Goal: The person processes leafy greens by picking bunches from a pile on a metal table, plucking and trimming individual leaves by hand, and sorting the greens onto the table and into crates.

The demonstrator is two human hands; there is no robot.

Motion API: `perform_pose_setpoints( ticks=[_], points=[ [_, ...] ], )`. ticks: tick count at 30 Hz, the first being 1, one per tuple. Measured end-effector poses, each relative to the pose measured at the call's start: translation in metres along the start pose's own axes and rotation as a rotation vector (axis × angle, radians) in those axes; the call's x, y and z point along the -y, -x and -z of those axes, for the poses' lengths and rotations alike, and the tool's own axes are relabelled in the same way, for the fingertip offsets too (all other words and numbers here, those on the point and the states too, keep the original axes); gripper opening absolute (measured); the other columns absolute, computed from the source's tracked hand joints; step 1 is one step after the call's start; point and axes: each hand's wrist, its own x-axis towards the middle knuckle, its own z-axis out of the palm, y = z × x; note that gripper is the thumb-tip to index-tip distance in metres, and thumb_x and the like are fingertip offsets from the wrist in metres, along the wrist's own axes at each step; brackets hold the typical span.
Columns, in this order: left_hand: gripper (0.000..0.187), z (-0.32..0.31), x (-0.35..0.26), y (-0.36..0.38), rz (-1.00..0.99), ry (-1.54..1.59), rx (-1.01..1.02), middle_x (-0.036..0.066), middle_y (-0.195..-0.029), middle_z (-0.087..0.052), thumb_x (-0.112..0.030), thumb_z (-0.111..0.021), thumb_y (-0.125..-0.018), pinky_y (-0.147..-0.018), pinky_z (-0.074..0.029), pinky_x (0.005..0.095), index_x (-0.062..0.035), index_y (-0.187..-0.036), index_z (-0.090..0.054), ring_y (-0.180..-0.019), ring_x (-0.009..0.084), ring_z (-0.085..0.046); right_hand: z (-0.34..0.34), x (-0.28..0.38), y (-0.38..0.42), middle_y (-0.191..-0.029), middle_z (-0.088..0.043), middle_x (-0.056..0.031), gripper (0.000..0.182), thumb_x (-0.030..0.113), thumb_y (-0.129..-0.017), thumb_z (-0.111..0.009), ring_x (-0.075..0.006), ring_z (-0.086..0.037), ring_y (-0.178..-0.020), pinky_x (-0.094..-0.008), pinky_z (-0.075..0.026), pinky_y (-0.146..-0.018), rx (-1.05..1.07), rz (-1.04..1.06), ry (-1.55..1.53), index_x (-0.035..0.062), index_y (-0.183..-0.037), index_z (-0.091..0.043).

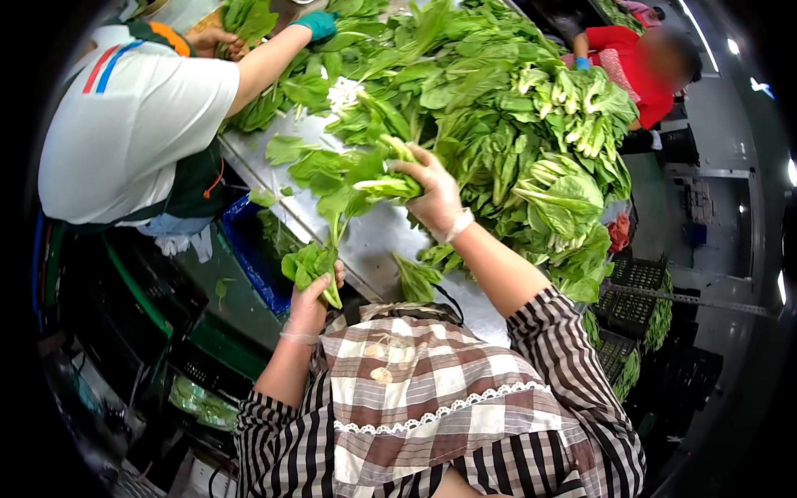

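Note:
In the head view, my right hand (pixel 435 189), in a clear glove, is closed around a bunch of leafy greens (pixel 390 184) above the metal table (pixel 369 241). The pale stems point left and up from my fingers. Lower and to the left, by the table's near edge, my left hand (pixel 310 300) grips a smaller bunch of greens (pixel 309 264). A long leaf stalk rises from that bunch toward the leaves under my right hand. A loose leafy plant (pixel 415 278) lies on the metal between my hands and my checked apron.
A large heap of greens (pixel 490 91) covers the table's far and right side. A blue crate (pixel 249 249) stands below the left edge. On the left a co-worker in a white shirt (pixel 141 124) reaches over the greens; another in red (pixel 639 70) stands back right. Black crates (pixel 631 299) hold greens.

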Motion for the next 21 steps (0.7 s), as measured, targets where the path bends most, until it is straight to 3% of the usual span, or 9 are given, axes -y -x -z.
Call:
perform_pose_setpoints(
  ticks=[4,6,7,10,14,16,17,20,21],
  points=[
    [0.049,-0.007,-0.002,-0.004,0.004,-0.039,0.020,0.011,-0.114,-0.062,-0.015,-0.063,-0.088,-0.087,-0.050,0.0341,-0.0011,-0.132,-0.049,-0.099,0.0194,-0.061,0.103,0.043,-0.025,-0.134,-0.057,-0.0114,0.061,-0.010,-0.060,-0.080,-0.0289,-0.052,-0.128,-0.0373,-0.042,-0.110,-0.215,0.040,-0.200,0.0192,-0.112,-0.072],
    [0.047,-0.009,-0.003,-0.001,0.012,-0.031,-0.004,0.011,-0.114,-0.062,-0.015,-0.063,-0.088,-0.086,-0.050,0.0343,-0.0004,-0.131,-0.050,-0.099,0.0194,-0.061,0.163,0.060,-0.042,-0.119,-0.068,-0.0040,0.063,-0.015,-0.059,-0.072,-0.0297,-0.054,-0.126,-0.0403,-0.043,-0.107,-0.283,0.194,0.183,0.0170,-0.114,-0.070],
    [0.047,-0.008,-0.002,-0.001,0.020,-0.035,-0.007,0.011,-0.114,-0.062,-0.015,-0.063,-0.088,-0.086,-0.050,0.0343,-0.0002,-0.131,-0.050,-0.099,0.0194,-0.061,0.198,0.035,-0.055,-0.121,-0.067,-0.0077,0.060,-0.014,-0.059,-0.073,-0.0300,-0.056,-0.123,-0.0409,-0.044,-0.105,-0.338,0.391,0.444,0.0155,-0.112,-0.070],
    [0.048,-0.001,0.002,-0.005,0.030,0.020,-0.015,0.011,-0.113,-0.065,-0.006,-0.066,-0.084,-0.087,-0.053,0.0359,0.0001,-0.130,-0.052,-0.100,0.0212,-0.064,0.270,0.011,-0.071,-0.140,-0.054,-0.0131,0.063,-0.006,-0.063,-0.076,-0.0347,-0.055,-0.124,-0.0428,-0.046,-0.103,-0.383,0.340,0.721,0.0200,-0.120,-0.067],
    [0.048,0.001,0.000,-0.006,0.052,0.035,-0.006,0.011,-0.115,-0.065,-0.007,-0.068,-0.085,-0.092,-0.053,0.0372,-0.0003,-0.129,-0.052,-0.103,0.0211,-0.064,0.308,-0.101,-0.070,-0.153,-0.034,-0.0270,0.074,0.043,-0.080,-0.078,-0.0392,-0.040,-0.138,-0.0406,-0.036,-0.111,-0.022,-0.058,0.922,0.0197,-0.144,-0.049],
    [0.047,0.005,-0.001,-0.004,0.048,0.030,0.004,0.010,-0.115,-0.065,-0.008,-0.069,-0.085,-0.092,-0.053,0.0373,-0.0004,-0.129,-0.053,-0.103,0.0210,-0.064,0.292,-0.098,-0.067,-0.156,-0.027,-0.0288,0.081,0.049,-0.080,-0.077,-0.0398,-0.031,-0.144,-0.0449,-0.030,-0.115,0.051,-0.014,0.773,0.0187,-0.147,-0.045],
    [0.047,0.004,-0.003,-0.002,0.034,0.041,-0.007,0.010,-0.114,-0.065,-0.010,-0.069,-0.085,-0.091,-0.053,0.0364,-0.0006,-0.128,-0.053,-0.102,0.0207,-0.064,0.293,-0.078,-0.068,-0.155,-0.028,-0.0296,0.083,0.054,-0.077,-0.077,-0.0395,-0.027,-0.145,-0.0498,-0.028,-0.115,0.011,-0.195,0.873,0.0206,-0.147,-0.046],
    [0.048,0.012,-0.005,0.004,0.005,0.036,-0.009,0.011,-0.112,-0.066,-0.012,-0.070,-0.085,-0.089,-0.053,0.0352,-0.0004,-0.128,-0.053,-0.100,0.0204,-0.065,0.257,0.015,-0.066,-0.147,-0.046,-0.0181,0.076,0.048,-0.075,-0.081,-0.0366,-0.047,-0.132,-0.0477,-0.036,-0.111,-0.333,0.087,1.250,0.0194,-0.140,-0.054],
    [0.048,0.013,-0.006,0.005,-0.006,0.030,-0.015,0.011,-0.111,-0.066,-0.015,-0.071,-0.085,-0.088,-0.053,0.0342,-0.0002,-0.128,-0.054,-0.098,0.0201,-0.065,0.236,0.024,-0.065,-0.138,-0.055,-0.0143,0.070,0.038,-0.072,-0.083,-0.0327,-0.054,-0.123,-0.0444,-0.041,-0.106,-0.375,0.250,1.049,0.0170,-0.134,-0.058]
  ],
)
